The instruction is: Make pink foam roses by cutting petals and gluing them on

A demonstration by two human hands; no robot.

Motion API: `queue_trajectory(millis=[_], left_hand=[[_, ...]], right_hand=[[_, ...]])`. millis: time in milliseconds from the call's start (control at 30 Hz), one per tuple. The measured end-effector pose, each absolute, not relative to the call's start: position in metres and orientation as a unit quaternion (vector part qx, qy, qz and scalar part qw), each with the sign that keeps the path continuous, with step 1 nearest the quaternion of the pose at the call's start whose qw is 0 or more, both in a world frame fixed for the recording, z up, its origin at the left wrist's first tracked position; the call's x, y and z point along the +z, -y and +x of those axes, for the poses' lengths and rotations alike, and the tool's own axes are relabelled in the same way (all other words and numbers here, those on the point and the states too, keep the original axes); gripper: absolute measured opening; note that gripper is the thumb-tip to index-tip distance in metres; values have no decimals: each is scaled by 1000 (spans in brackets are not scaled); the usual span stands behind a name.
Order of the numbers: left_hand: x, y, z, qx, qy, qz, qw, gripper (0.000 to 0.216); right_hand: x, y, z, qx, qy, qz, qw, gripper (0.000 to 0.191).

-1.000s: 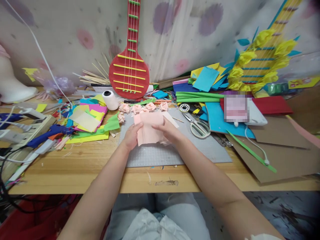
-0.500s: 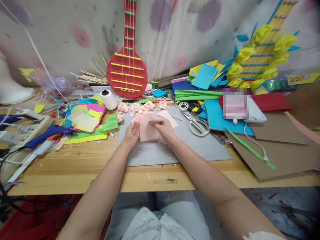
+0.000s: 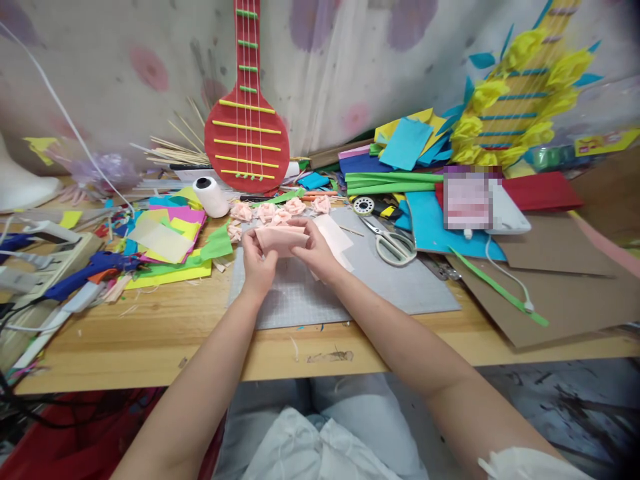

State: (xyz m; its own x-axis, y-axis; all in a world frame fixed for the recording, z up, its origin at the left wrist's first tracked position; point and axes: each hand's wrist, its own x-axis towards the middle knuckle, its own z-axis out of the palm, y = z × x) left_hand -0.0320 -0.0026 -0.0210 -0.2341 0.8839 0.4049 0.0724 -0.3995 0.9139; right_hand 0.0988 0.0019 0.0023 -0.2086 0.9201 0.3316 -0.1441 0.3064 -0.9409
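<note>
Pink paper (image 3: 283,241) gripped at both ends

The left hand (image 3: 259,270) is clamped on the paper's left end and the right hand (image 3: 319,253) on its right, so it sits between the hands, above the gray mat (image 3: 390,290). Pink flowers (image 3: 267,213) lie just beyond it; pale sheets (image 3: 335,237) lie beside the right hand.

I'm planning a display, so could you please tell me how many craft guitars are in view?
2: a red guitar at the back, left of centre, and a yellow guitar with yellow flowers at the back right. Others could be hidden.
</note>
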Motion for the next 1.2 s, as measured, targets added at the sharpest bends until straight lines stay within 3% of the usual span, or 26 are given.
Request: queue_trajectory(millis=[400, 567, 800, 1000, 1200], left_hand=[[-20, 7, -21, 592, -510, 556, 283, 31], [-20, 6, -21, 593, -520, 553, 269, 25], [-11, 7, -24, 598, -521, 547, 268, 29], [20, -6, -63, 698, -508, 435, 256, 35], [52, -35, -148, 755, -533, 308, 225, 23]], right_hand=[[0, -4, 91, 470, 575, -368, 559, 42], [-6, -10, 89, 447, 568, -391, 569, 31], [-9, -12, 90, 486, 551, -352, 580, 33], [-9, -14, 107, 493, 526, -369, 587, 42], [-8, -16, 119, 507, 487, -398, 589, 40]])
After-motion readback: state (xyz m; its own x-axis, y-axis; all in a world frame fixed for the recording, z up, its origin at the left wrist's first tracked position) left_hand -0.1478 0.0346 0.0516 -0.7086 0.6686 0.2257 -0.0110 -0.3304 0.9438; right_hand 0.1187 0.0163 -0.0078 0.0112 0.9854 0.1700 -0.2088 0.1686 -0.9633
